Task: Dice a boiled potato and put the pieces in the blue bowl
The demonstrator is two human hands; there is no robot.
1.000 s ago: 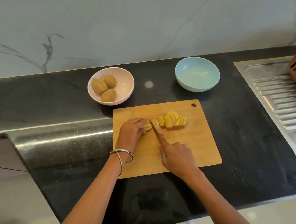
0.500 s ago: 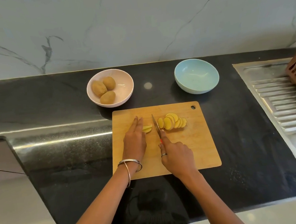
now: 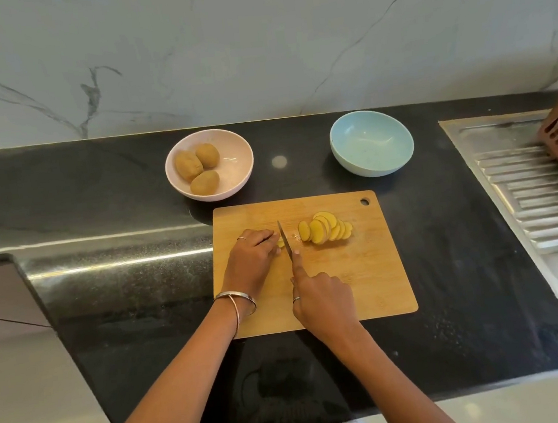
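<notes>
Potato slices (image 3: 326,230) are lying fanned and overlapping on the wooden cutting board (image 3: 356,272), right of the knife (image 3: 285,241); a small remaining potato end (image 3: 280,244) is sitting just left of the blade, mostly hidden under the fingers of the left hand (image 3: 251,260). Behind the board the blue bowl (image 3: 371,143) is standing on the black worktop (image 3: 124,296) with nothing visible inside it; to its left the pink bowl (image 3: 232,171) is holding three unpeeled potatoes (image 3: 197,171). The left hand is resting on the board, fingers curled down over the potato end; the right hand (image 3: 323,301) is gripping the knife's handle, index finger stretched along the spine, blade pointing away from the person.
</notes>
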